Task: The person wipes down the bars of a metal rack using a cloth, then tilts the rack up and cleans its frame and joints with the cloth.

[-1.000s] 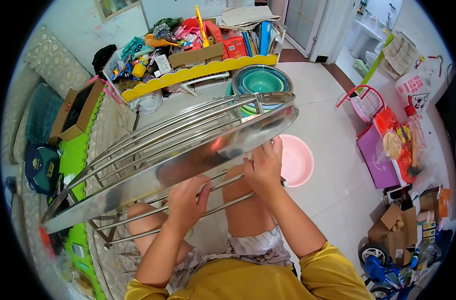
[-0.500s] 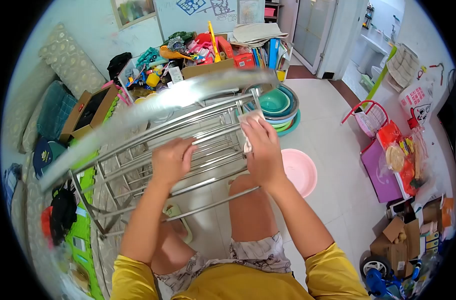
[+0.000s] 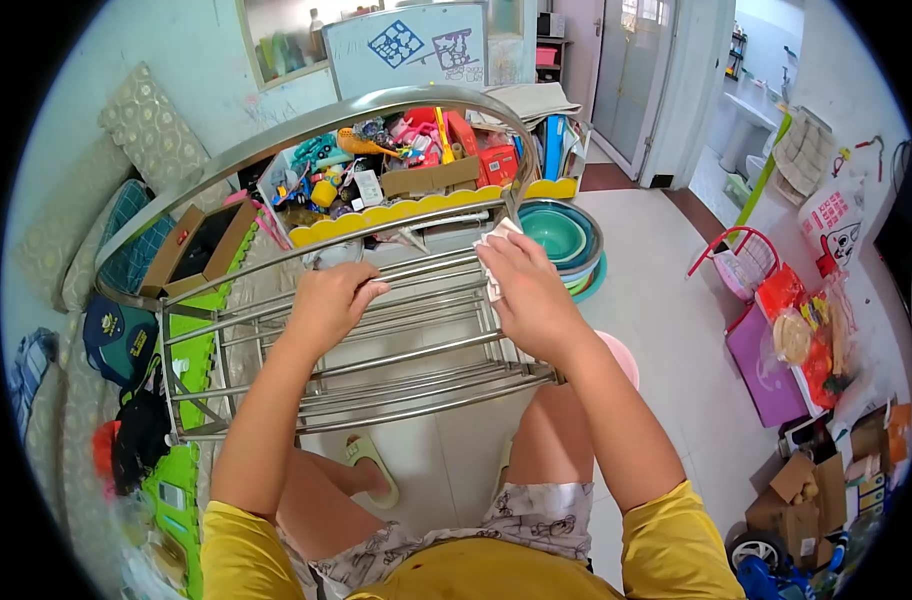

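A metal rack (image 3: 411,354) with several parallel bars and a large curved rim lies tilted across the space before my knees. My left hand (image 3: 326,308) is closed round one of its upper bars, left of the middle. At the rack's right end, my right hand (image 3: 531,298) presses a pale cloth (image 3: 496,240) against the bars. The cloth is bunched under my fingers, so part of it is hidden. My forearms cross over the rack's lower bars.
Stacked basins (image 3: 556,235) stand behind the rack's right end, and a pink basin (image 3: 621,360) sits by my right forearm. Toys fill a box (image 3: 431,178) at the back. Cardboard boxes (image 3: 791,510) lie at lower right. A green mat (image 3: 181,500) runs along the left.
The rack has turned and tipped, its curved rim now standing higher and its lower bars nearer my knees. Both hands keep their places on it. The view has tilted slightly upward.
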`<control>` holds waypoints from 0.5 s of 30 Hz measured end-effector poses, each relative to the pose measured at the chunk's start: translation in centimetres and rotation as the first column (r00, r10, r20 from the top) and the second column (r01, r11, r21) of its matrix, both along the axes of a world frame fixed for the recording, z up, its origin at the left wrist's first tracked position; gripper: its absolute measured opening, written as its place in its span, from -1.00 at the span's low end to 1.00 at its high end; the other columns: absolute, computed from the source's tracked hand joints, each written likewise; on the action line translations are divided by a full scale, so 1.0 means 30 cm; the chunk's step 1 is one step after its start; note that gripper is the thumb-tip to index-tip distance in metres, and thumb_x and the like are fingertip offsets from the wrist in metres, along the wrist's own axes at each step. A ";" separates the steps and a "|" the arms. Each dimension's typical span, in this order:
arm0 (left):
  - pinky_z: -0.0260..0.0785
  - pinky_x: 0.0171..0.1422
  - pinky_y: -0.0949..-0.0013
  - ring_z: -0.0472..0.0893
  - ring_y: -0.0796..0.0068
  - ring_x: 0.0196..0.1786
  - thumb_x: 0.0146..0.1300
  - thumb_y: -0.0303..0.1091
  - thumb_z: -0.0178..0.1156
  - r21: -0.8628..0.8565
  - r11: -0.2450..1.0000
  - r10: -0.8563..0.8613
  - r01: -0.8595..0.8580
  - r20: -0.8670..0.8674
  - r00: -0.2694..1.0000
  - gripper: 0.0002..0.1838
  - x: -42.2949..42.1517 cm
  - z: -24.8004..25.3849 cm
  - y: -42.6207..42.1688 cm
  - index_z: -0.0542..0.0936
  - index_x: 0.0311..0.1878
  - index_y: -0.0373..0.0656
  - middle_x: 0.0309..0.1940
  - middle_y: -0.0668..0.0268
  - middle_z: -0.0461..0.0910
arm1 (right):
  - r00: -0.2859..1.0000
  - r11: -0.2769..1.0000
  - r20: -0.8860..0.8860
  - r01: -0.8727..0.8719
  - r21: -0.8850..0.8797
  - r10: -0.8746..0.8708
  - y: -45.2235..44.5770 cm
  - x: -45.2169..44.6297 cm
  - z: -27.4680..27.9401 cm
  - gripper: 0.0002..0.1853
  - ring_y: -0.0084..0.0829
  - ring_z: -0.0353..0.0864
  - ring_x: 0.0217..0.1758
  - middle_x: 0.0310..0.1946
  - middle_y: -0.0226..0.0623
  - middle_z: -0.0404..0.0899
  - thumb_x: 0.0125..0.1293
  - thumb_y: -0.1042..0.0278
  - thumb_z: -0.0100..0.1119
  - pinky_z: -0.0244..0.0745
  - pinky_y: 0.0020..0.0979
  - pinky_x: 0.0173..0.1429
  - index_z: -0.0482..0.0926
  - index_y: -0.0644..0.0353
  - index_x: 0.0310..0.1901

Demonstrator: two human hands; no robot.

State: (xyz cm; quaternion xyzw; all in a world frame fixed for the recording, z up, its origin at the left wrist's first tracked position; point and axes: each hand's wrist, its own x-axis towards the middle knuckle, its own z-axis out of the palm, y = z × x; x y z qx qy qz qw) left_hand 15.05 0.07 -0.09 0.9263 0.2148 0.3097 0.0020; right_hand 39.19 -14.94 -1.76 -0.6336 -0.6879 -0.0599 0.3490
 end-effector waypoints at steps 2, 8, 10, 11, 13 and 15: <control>0.43 -0.27 0.08 0.63 -0.01 -0.32 0.28 -0.10 0.34 -0.041 0.976 0.202 -0.212 -0.167 0.965 -0.67 -0.008 -0.001 -0.014 0.66 -0.27 -0.23 -0.36 0.06 0.67 | 0.998 0.998 0.012 -0.055 -0.013 0.056 0.000 0.013 -0.004 -0.38 0.02 0.16 0.55 0.40 0.00 0.35 0.17 0.62 0.16 0.09 -0.06 0.58 0.40 0.33 0.33; 0.39 -0.24 0.01 0.60 0.01 -0.34 0.25 -0.01 0.34 0.116 0.962 0.253 -0.249 -0.025 0.967 -0.62 -0.001 -0.055 -0.032 0.64 -0.40 -0.18 -0.51 0.12 0.61 | 0.994 0.999 -0.098 -0.041 0.031 0.043 -0.006 -0.004 -0.048 -0.39 0.03 0.10 0.59 0.42 0.03 0.32 0.22 0.59 0.13 0.02 0.06 0.59 0.35 0.34 0.35; 0.36 -0.18 0.04 0.57 0.00 -0.37 0.23 -0.06 0.35 0.102 0.974 0.197 -0.200 0.044 0.979 -0.63 0.003 -0.048 -0.061 0.63 -0.39 -0.24 -0.50 0.11 0.61 | 0.995 1.000 -0.099 0.009 -0.013 -0.011 -0.017 -0.035 -0.041 -0.41 0.03 0.07 0.61 0.44 0.03 0.30 0.26 0.55 0.12 -0.03 0.13 0.59 0.32 0.34 0.36; 0.37 -0.18 0.05 0.57 0.01 -0.37 0.23 -0.06 0.36 0.032 0.979 0.200 -0.202 0.043 0.979 -0.63 0.004 -0.048 -0.070 0.63 -0.39 -0.24 -0.49 0.11 0.61 | 0.993 1.000 -0.112 0.025 -0.003 -0.025 -0.014 -0.044 -0.045 -0.42 0.03 0.07 0.61 0.45 0.03 0.29 0.27 0.55 0.12 -0.04 0.13 0.59 0.33 0.34 0.36; 0.39 -0.24 0.08 0.59 0.01 -0.38 0.23 -0.04 0.36 -0.022 0.982 0.189 -0.188 0.062 0.980 -0.63 -0.003 -0.053 -0.075 0.64 -0.39 -0.21 -0.49 0.12 0.62 | 0.992 0.999 -0.119 0.042 0.000 -0.041 -0.016 -0.062 -0.057 -0.43 0.03 0.07 0.61 0.45 0.03 0.27 0.28 0.54 0.12 -0.06 0.14 0.60 0.33 0.34 0.35; 0.40 -0.27 0.09 0.60 0.01 -0.39 0.24 -0.02 0.35 -0.055 0.978 0.201 -0.199 0.020 0.979 -0.63 -0.011 -0.051 -0.074 0.65 -0.39 -0.19 -0.50 0.13 0.63 | 0.996 0.997 -0.055 0.074 -0.009 -0.075 -0.005 -0.064 -0.054 -0.43 -0.01 0.09 0.61 0.45 -0.01 0.28 0.29 0.52 0.12 -0.06 0.13 0.60 0.34 0.31 0.35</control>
